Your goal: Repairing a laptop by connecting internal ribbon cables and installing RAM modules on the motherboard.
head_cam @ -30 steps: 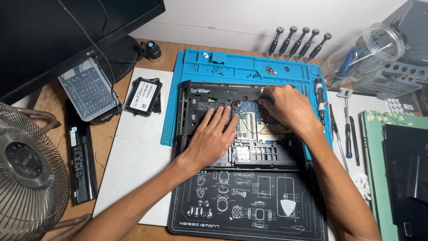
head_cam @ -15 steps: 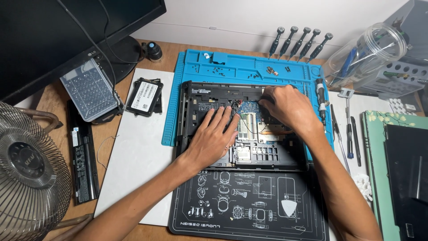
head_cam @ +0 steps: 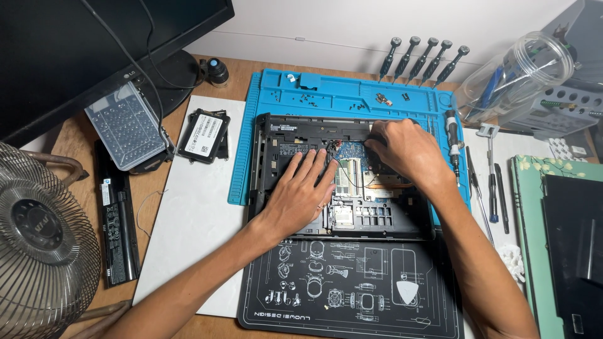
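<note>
An opened black laptop base point(head_cam: 276, 135) lies on a blue repair mat point(head_cam: 326, 94), its circuit board and cables exposed. My left hand point(head_cam: 301, 191) rests flat on the left part of the board, fingers spread. My right hand point(head_cam: 405, 147) is curled over the upper right of the board, fingertips pinched down near a cable and connector; whether it holds anything I cannot tell.
A black printed mat point(head_cam: 352, 295) lies in front. Screwdrivers point(head_cam: 421, 56) stand at the back, more tools point(head_cam: 490, 182) on the right. A drive point(head_cam: 202, 135), a clear bit case point(head_cam: 125, 125), a battery point(head_cam: 116, 226), a fan point(head_cam: 41, 251) and a monitor point(head_cam: 75, 50) are at left.
Both hands stay on the laptop board; the left hand's fingers have shifted slightly. Nothing else has moved.
</note>
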